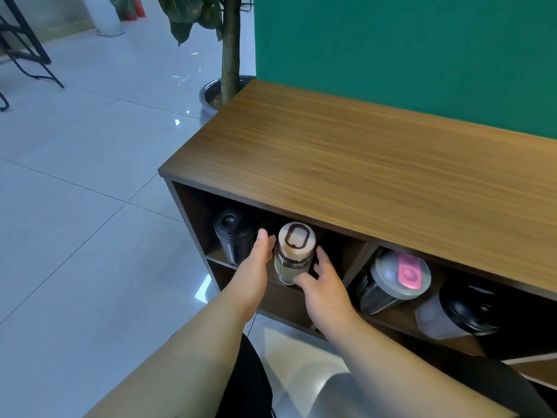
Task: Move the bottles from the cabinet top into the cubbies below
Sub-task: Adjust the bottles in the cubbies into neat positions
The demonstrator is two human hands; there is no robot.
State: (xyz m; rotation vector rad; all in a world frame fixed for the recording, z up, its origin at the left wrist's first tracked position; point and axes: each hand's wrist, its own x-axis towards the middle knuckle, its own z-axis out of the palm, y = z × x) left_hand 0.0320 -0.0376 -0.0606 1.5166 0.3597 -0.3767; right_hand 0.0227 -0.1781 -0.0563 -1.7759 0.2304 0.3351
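A clear bottle with a cream lid (294, 254) stands upright at the front of the upper left cubby of the wooden cabinet (346, 164). My left hand (256, 263) is flat against its left side, fingers extended. My right hand (324, 282) cups its right side and base with spread fingers. A black bottle (233, 233) stands deeper in the same cubby, to the left. In the right cubby sit a dark shaker with a grey lid and pink cap (391, 279) and a black-lidded bottle (461, 312). No bottle stands on the visible cabinet top.
A green wall panel (407, 49) rises behind the cabinet. A potted plant (229, 55) stands at the cabinet's far left corner. Glossy white floor tiles (75, 206) spread to the left, with black chair legs (33, 61) at the far left. A lower row of cubbies lies beneath.
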